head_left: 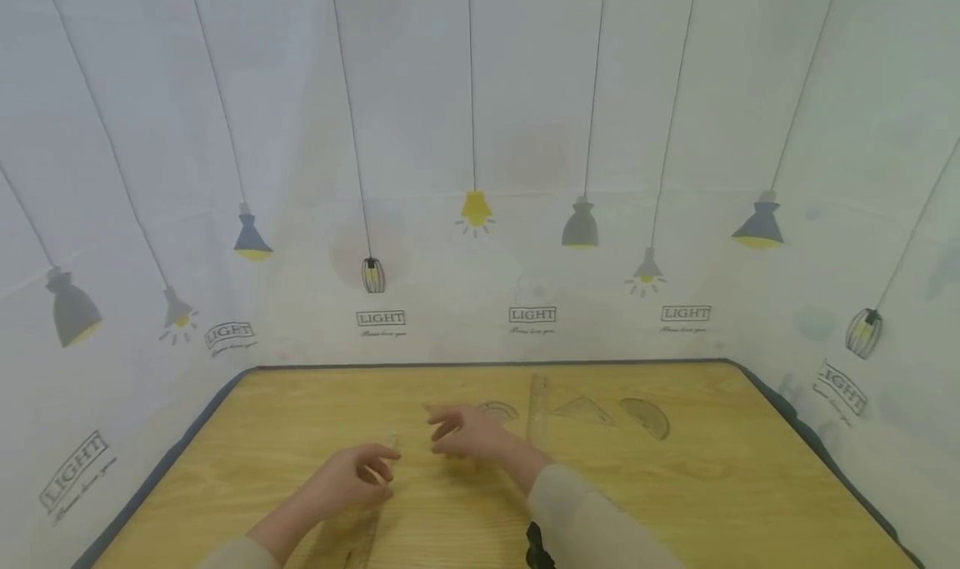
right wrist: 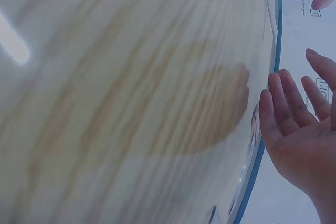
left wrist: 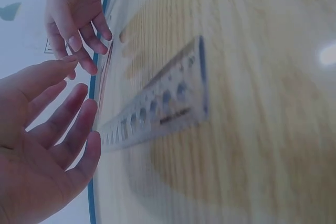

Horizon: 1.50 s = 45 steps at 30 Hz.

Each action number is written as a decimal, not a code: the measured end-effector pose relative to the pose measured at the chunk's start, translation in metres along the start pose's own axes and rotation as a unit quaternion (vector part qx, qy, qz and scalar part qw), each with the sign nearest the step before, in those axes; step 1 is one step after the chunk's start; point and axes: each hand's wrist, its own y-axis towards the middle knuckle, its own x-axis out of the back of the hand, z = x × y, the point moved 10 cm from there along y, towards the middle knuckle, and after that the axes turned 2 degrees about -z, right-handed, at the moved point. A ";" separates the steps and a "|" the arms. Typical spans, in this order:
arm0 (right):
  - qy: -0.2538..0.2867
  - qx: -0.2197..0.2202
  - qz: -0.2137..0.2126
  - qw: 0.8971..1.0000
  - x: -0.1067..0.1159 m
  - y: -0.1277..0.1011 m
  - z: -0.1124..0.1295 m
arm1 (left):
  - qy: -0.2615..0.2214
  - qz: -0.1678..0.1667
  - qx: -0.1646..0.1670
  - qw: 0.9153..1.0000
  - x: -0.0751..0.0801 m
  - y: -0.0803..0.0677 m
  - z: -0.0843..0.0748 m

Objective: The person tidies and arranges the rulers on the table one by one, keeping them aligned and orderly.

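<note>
The head view is dim and hazy, with a soft shadow on the table below the fingers of the right hand. The 2 wrist views are paler and bluish, each with 1 white glare well apart from the fingers. Near the fingers of the left hand, the ruler looks blurred
</note>
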 end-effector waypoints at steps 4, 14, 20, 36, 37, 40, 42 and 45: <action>-0.006 -0.004 -0.001 1.000 0.013 -0.005 -0.005 | 0.014 -0.001 -0.019 1.000 -0.005 0.008 -0.008; -0.011 0.006 -0.022 1.000 0.056 -0.018 -0.025 | 0.018 0.017 -0.021 0.999 -0.027 0.035 -0.015; -0.042 -0.018 -0.029 0.999 0.076 -0.026 -0.036 | 0.028 0.024 -0.034 0.999 -0.044 0.053 -0.023; -0.054 -0.028 -0.055 0.997 0.112 -0.036 -0.048 | 0.052 0.038 -0.056 0.996 -0.090 0.100 -0.049; -0.059 -0.032 -0.058 0.996 0.114 -0.036 -0.050 | 0.053 0.038 -0.056 0.996 -0.092 0.102 -0.050; -0.070 -0.029 -0.065 0.995 0.121 -0.037 -0.053 | 0.052 0.038 -0.060 0.996 -0.101 0.108 -0.056; -0.071 -0.023 -0.068 0.995 0.125 -0.036 -0.055 | 0.045 0.039 -0.066 0.996 -0.107 0.113 -0.060; -0.080 -0.013 -0.068 0.994 0.131 -0.038 -0.056 | 0.024 0.041 -0.073 0.996 -0.116 0.121 -0.064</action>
